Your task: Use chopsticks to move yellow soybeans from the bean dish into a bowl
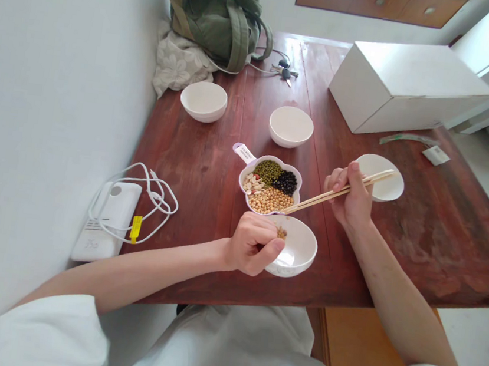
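Here, on a reddish table (208,190) beside a white wall (63,66), the right hand (351,201) grips chopsticks (319,199), tips by the bean dish (243,153); the left hand (254,245) is clenched at the near bowl (299,246).

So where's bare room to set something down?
Bare red wooden table shows right of the rightmost white bowl, and between the coiled white cable and lavender flower-shaped dish. It's crowded around that dish: left hand, pale wooden chopsticks, nearest white bowl.

The power bank (110,209) seems to read "350"; the dish-handle label (244,152) is illegible.
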`<state>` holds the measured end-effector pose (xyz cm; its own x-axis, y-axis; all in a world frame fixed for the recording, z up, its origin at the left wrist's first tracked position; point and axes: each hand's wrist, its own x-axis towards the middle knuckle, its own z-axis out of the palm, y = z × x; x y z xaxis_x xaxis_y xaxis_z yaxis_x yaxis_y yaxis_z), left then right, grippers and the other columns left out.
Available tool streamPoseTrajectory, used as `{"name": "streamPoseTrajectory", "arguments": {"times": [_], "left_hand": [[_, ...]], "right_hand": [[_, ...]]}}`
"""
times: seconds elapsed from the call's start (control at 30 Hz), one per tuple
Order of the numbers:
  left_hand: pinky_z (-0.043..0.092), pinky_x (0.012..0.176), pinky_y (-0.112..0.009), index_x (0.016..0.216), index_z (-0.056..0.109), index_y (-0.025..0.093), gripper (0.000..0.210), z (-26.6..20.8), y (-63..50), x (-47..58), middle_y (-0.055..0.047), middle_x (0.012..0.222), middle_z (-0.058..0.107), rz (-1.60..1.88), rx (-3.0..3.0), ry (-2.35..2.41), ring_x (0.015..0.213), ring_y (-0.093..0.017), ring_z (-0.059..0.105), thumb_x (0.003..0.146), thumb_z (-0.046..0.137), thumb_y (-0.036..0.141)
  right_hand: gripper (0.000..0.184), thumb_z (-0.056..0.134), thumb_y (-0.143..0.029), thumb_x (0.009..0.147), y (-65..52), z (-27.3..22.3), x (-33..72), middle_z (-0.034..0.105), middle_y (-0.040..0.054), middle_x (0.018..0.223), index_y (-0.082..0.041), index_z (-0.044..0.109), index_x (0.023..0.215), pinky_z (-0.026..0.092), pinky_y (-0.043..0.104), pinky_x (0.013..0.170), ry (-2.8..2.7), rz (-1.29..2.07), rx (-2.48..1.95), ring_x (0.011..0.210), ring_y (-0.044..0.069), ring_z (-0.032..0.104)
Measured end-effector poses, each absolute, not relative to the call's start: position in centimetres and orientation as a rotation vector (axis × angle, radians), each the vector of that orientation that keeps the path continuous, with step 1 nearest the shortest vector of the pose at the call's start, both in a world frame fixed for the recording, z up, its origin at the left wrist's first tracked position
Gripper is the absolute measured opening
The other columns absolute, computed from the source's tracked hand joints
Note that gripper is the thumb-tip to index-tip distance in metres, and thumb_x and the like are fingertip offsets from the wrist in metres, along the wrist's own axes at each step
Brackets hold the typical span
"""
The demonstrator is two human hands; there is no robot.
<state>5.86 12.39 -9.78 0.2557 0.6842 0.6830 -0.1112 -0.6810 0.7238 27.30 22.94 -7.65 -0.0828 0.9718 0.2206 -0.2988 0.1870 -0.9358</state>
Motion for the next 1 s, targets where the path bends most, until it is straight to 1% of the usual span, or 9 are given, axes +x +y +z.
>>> {"name": "streamPoseTrajectory", "arguments": {"times": [0.2,0.4,0.57,0.67,0.77,0.9,1.0], "left_hand": [[0.020,0.051,-0.031,0.057,0.024,0.022,0.052,-9.8,12.4,5.8,0.005,0.049,0.027,1.470,1.877,0.546,0.046,-0.009,0.022,0.102,0.049,0.028],[0.019,0.051,-0.030,0.056,0.028,0.021,0.050,-9.7,12.4,5.9,0.005,0.049,0.028,1.494,1.840,0.522,0.046,-0.009,0.022,0.100,0.052,0.025],[0.020,0.050,-0.031,0.057,0.024,0.022,0.052,-9.7,12.4,5.9,0.005,0.049,0.027,1.468,1.875,0.549,0.045,-0.009,0.022,0.103,0.048,0.029],[0.020,0.051,-0.031,0.057,0.024,0.022,0.051,-9.7,12.4,5.9,0.005,0.049,0.027,1.471,1.870,0.532,0.046,-0.009,0.022,0.102,0.049,0.027],[0.019,0.051,-0.031,0.057,0.025,0.022,0.051,-9.7,12.4,5.9,0.005,0.049,0.027,1.478,1.865,0.526,0.046,-0.009,0.022,0.101,0.050,0.026],[0.020,0.050,-0.032,0.058,0.021,0.023,0.052,-9.7,12.4,5.9,0.005,0.049,0.026,1.441,1.910,0.564,0.045,-0.009,0.022,0.104,0.045,0.029],[0.020,0.050,-0.032,0.058,0.021,0.023,0.052,-9.6,12.4,5.9,0.005,0.049,0.026,1.441,1.909,0.561,0.045,-0.009,0.021,0.104,0.045,0.030]], "right_hand": [[0.064,0.076,-0.068,0.089,22.9,-7.8,27.2,0.048,0.0012,0.050,-0.019,0.060,0.051,0.028,0.024,0.034,-1.151,1.190,-0.860,0.042,0.010,0.046],[0.062,0.074,-0.065,0.092,22.7,-8.2,27.3,0.050,0.0030,0.051,-0.019,0.064,0.052,0.032,0.024,0.036,-1.232,1.121,-0.880,0.048,0.012,0.053],[0.064,0.072,-0.067,0.092,22.5,-8.7,27.6,0.057,0.0049,0.056,-0.019,0.064,0.052,0.034,0.023,0.038,-1.337,1.100,-0.948,0.050,0.012,0.054],[0.063,0.071,-0.065,0.095,22.5,-8.8,27.7,0.059,0.0051,0.058,-0.018,0.066,0.053,0.035,0.023,0.040,-1.376,1.109,-0.936,0.049,0.011,0.053],[0.062,0.069,-0.063,0.097,22.5,-8.8,27.7,0.058,0.0042,0.056,-0.018,0.066,0.054,0.033,0.023,0.039,-1.373,1.127,-0.916,0.045,0.010,0.050],[0.064,0.071,-0.066,0.094,22.5,-8.6,27.4,0.056,0.0033,0.053,-0.019,0.063,0.052,0.032,0.024,0.037,-1.334,1.154,-0.929,0.042,0.009,0.047],[0.066,0.072,-0.070,0.091,22.5,-8.2,27.1,0.052,0.0027,0.051,-0.019,0.060,0.050,0.029,0.024,0.035,-1.270,1.182,-0.912,0.041,0.010,0.045]]}}
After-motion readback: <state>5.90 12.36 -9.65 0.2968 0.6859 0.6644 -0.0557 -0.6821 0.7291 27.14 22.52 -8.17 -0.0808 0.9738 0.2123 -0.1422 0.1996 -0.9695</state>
